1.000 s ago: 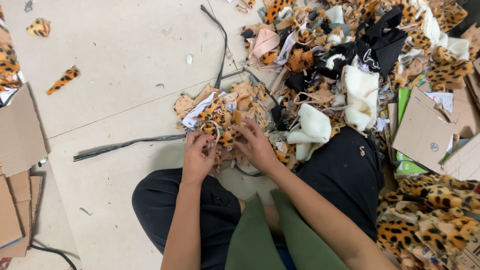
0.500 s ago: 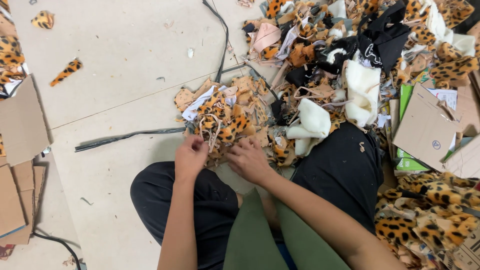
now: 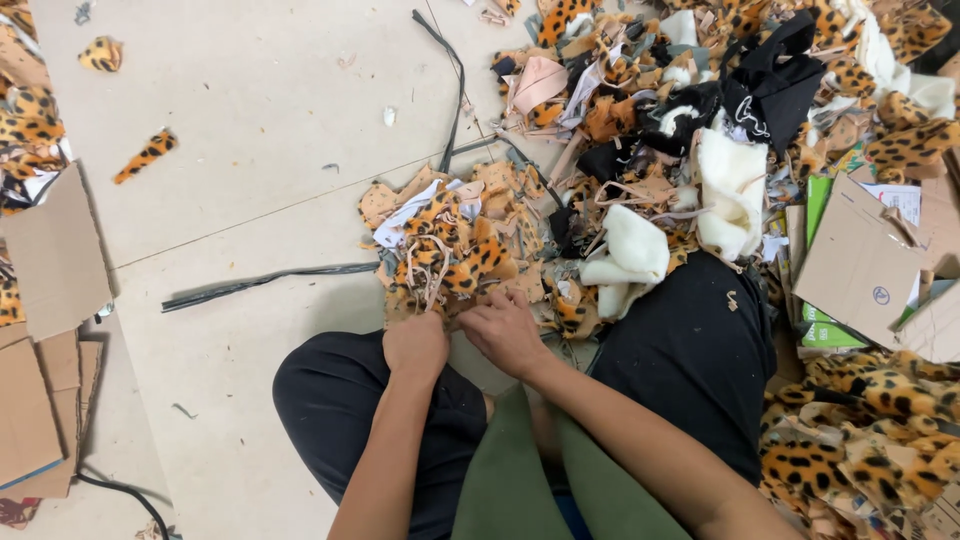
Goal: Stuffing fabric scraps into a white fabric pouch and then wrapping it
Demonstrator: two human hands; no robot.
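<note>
Left hand closed, pinching the near edge of a small heap of tan-backed leopard-print fabric scraps on the floor before the knees. Right hand curled, fingers on the same edge. Brown folded cardboard box far right, green flat package beneath it.

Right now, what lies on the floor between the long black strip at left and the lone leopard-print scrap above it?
In the head view, only bare floor lies between the black strip and the leopard-print scrap, crossed by a thin floor seam.
</note>
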